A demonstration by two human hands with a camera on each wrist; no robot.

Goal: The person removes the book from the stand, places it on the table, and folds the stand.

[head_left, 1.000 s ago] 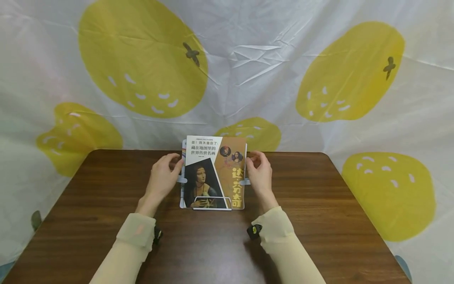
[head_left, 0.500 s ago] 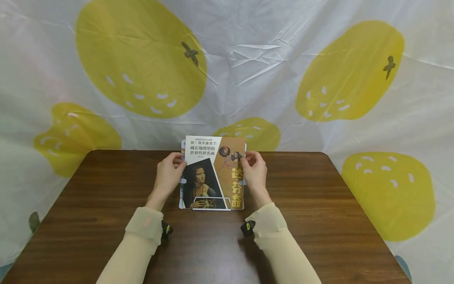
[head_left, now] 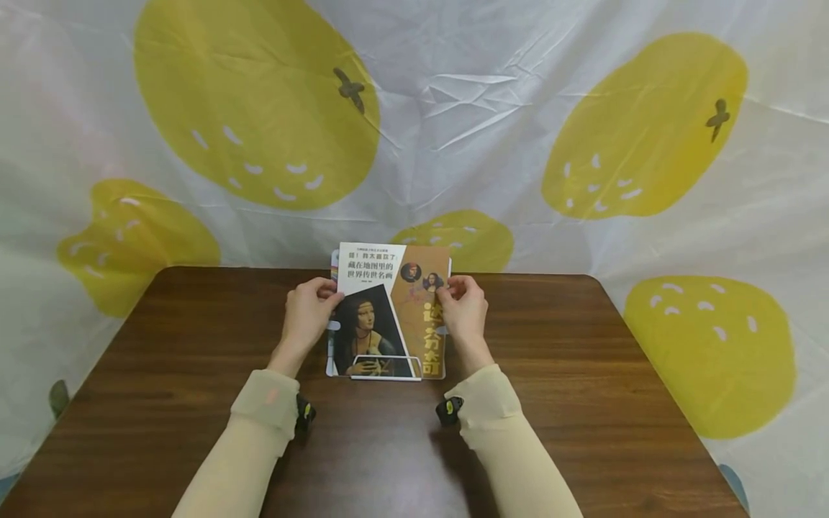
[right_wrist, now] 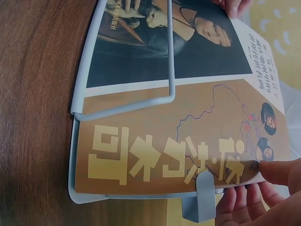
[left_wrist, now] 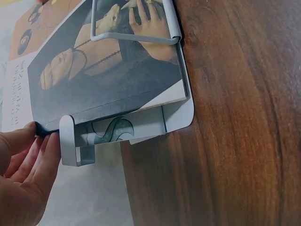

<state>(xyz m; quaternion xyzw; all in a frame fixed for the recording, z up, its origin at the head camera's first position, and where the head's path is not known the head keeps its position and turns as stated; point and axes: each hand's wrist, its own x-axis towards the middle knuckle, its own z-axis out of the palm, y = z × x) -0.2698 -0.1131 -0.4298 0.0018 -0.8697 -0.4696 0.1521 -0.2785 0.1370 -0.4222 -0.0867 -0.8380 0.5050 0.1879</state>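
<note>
Now the book (head_left: 376, 324) leans back in the stand (head_left: 387, 379), long side going up, right between the left hand (head_left: 307, 311) and the right hand (head_left: 465, 311). Each hand pinches the side edge next to it, above the middle, so neither is nearer.

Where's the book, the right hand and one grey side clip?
Book (head_left: 393, 313): head view, front cover's middle.
Right hand (head_left: 466, 314): head view, back of the hand.
Grey clip (right_wrist: 205, 194): right wrist view, front tab.

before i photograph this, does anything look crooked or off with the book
Slightly: the book sits off-centre on the stand, with more of the backing showing past its left edge than its right. No spill or damage is visible.
</note>
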